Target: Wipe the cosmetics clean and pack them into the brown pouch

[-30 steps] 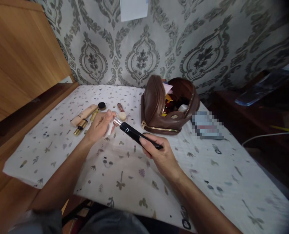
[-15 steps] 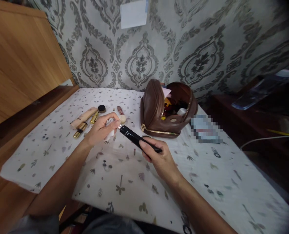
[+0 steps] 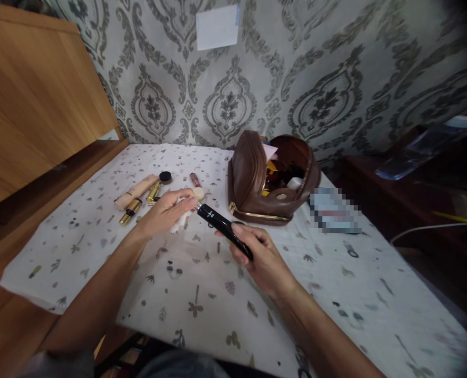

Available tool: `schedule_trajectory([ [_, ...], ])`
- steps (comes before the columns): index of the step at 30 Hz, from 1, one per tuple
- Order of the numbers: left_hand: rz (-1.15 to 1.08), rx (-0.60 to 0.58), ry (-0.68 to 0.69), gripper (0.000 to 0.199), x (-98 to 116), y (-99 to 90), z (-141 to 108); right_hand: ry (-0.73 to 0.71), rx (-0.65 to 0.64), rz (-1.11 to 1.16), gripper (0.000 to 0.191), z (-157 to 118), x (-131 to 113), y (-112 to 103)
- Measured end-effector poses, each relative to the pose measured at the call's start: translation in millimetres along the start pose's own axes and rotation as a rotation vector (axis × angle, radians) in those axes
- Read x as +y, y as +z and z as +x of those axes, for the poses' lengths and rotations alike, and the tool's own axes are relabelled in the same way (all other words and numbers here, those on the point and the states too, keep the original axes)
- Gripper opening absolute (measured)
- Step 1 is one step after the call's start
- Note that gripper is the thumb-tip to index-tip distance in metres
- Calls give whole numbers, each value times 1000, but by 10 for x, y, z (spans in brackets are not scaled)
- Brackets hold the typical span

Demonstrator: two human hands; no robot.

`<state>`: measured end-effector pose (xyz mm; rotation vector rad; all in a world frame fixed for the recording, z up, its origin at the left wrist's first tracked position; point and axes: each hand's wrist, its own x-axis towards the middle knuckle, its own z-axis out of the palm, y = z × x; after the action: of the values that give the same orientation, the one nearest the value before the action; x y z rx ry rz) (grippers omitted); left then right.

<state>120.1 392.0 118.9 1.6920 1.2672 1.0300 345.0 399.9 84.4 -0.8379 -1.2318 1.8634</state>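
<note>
My right hand (image 3: 257,252) is wrapped round a slim black cosmetic bottle (image 3: 221,226) with small pale lettering and a silvery neck. The bottle slants up and left, its neck reaching the fingertips of my left hand (image 3: 170,210). Those fingers are pinched together at the neck, with a crumpled white tissue (image 3: 181,222) showing beneath them. Just behind the fingertips lies a round cream-coloured item (image 3: 198,193), partly hidden. Beyond it is a small lip gloss tube (image 3: 194,179).
Left of my hands lie a beige tube (image 3: 136,191), gold-and-black lipsticks (image 3: 131,211) and a black round lid (image 3: 165,177). An open brown cosmetic bag (image 3: 245,176) stands at the back, filled with items. Right of it is a blurred-out flat object (image 3: 335,210). A wooden cabinet (image 3: 40,89) borders the left.
The black bottle has shifted slightly right and tilts more steeply. My right hand has moved a little down its body. My left fingers stay at the neck.
</note>
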Motion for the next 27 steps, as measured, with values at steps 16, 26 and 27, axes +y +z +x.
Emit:
schedule_trajectory([
  [16,64,-11,43,35,52,-20,-23,-24,-8,3,47,-20,-44,-5],
  [26,-45,121,44,37,-57,9,17,59,-42,104,48,15,-17,11],
  [27,-63,236,67,38,-70,51,21,-8,7,24,48,5,-7,22],
])
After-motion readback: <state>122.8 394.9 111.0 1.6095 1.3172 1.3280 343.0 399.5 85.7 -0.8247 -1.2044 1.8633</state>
